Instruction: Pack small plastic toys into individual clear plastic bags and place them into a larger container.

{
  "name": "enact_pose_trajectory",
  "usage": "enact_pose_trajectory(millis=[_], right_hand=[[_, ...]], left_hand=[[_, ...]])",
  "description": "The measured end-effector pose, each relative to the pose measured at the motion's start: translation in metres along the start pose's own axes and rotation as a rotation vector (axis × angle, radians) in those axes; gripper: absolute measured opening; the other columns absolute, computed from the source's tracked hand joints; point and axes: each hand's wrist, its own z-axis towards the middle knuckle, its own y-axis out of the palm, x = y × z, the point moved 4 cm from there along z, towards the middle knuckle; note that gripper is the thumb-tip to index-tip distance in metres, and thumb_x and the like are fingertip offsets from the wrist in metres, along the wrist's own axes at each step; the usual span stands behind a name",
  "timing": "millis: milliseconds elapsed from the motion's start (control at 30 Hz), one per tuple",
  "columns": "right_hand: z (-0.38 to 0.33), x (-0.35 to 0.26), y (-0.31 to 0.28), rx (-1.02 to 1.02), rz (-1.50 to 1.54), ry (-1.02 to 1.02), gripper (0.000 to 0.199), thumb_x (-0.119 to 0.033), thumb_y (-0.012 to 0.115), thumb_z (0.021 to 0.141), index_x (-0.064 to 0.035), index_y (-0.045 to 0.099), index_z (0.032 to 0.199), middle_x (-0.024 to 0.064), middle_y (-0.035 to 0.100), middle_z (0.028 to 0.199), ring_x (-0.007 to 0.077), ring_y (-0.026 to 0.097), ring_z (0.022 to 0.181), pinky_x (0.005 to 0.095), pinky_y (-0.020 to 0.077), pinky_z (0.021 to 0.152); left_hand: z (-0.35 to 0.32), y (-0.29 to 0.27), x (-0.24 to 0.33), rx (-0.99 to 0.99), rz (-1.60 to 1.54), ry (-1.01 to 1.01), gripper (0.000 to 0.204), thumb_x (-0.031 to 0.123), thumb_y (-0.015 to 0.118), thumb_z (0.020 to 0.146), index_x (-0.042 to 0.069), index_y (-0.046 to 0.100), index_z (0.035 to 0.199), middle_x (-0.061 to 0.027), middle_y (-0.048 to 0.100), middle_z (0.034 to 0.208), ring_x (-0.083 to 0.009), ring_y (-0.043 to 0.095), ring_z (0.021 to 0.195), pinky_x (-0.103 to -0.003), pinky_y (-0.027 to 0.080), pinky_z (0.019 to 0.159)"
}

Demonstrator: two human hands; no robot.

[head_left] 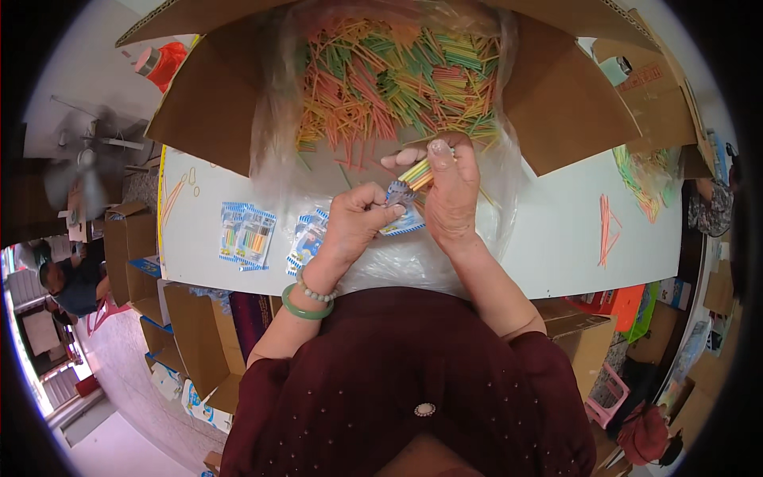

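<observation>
My right hand [453, 195] is closed around a small bundle of thin sticks [416, 174] in yellow, green and pink. The bundle's lower ends are at the mouth of a small blue-and-white plastic packet [408, 222]; whether they are inside it I cannot tell. With thumb and fingers pinched, my left hand [358, 222] grips the packet's upper edge. Just beyond both hands, a plastic-lined cardboard box [572, 103] lies open toward me, heaped with loose coloured sticks [373, 75]. Packets with sticks showing [247, 236] and more blue-and-white packets [307, 240] lie left of my left hand.
Clear plastic sheeting [405, 266] spreads over the white table [548, 230] before me. Pink sticks [608, 230] and a bag of sticks [648, 179] lie at the right. Rubber bands [193, 179] are at the left, near a fan [87, 167]. Other people sit at both sides.
</observation>
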Motion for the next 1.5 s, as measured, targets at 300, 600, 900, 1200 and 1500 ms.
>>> enact_pose_trajectory(millis=[300,600,900,1200,1500], right_hand=[[-0.013,0.009,-0.02,-0.124,-0.231,-0.029,0.016,-0.018,0.046,0.096,-0.0021,0.042,0.096,0.0165,0.064,0.09,0.0268,0.062,0.094,0.0389,0.0479,0.087],[-0.011,0.007,-0.02,-0.12,-0.303,0.063,0.018,-0.019,0.046,0.096,-0.002,0.046,0.094,0.0173,0.065,0.099,0.0162,0.058,0.088,0.0301,0.0465,0.081],[-0.009,0.014,-0.019,-0.253,-0.302,0.088,0.021,-0.024,0.045,0.097,-0.0031,0.044,0.094,0.0204,0.063,0.105,0.0224,0.06,0.097,0.0347,0.045,0.09],[-0.008,0.019,-0.026,-0.169,-0.235,0.126,0.02,-0.022,0.045,0.097,-0.0023,0.042,0.098,0.02,0.062,0.101,0.0255,0.062,0.096,0.0368,0.0491,0.086],[-0.005,0.028,-0.038,-0.048,-0.189,0.167,0.02,-0.021,0.047,0.095,-0.0025,0.04,0.098,0.0221,0.062,0.098,0.0283,0.063,0.092,0.038,0.0521,0.081]], left_hand=[[-0.003,0.001,-0.007,-0.025,-0.175,-0.127,0.014,0.007,0.07,0.081,0.006,0.057,0.074,0.0016,0.058,0.068,-0.004,0.05,0.052,-0.018,0.043,0.046],[-0.003,0.0,-0.011,-0.013,-0.188,-0.115,0.007,0.008,0.068,0.082,0.004,0.062,0.084,0.0008,0.059,0.069,-0.0043,0.05,0.053,-0.019,0.043,0.048],[0.0,0.011,-0.014,-0.209,0.019,0.004,0.018,0.014,0.063,0.088,0.0,0.064,0.098,0.002,0.061,0.081,-0.0035,0.053,0.072,-0.019,0.046,0.064],[-0.001,0.011,-0.025,-0.224,-0.214,-0.09,0.03,0.018,0.054,0.094,-0.003,0.061,0.113,-0.0027,0.064,0.098,-0.0068,0.058,0.086,-0.022,0.047,0.077],[-0.001,0.01,-0.026,-0.073,-0.317,-0.133,0.029,0.015,0.051,0.096,-0.004,0.06,0.115,-0.0051,0.066,0.099,-0.0089,0.06,0.089,-0.024,0.049,0.081]])
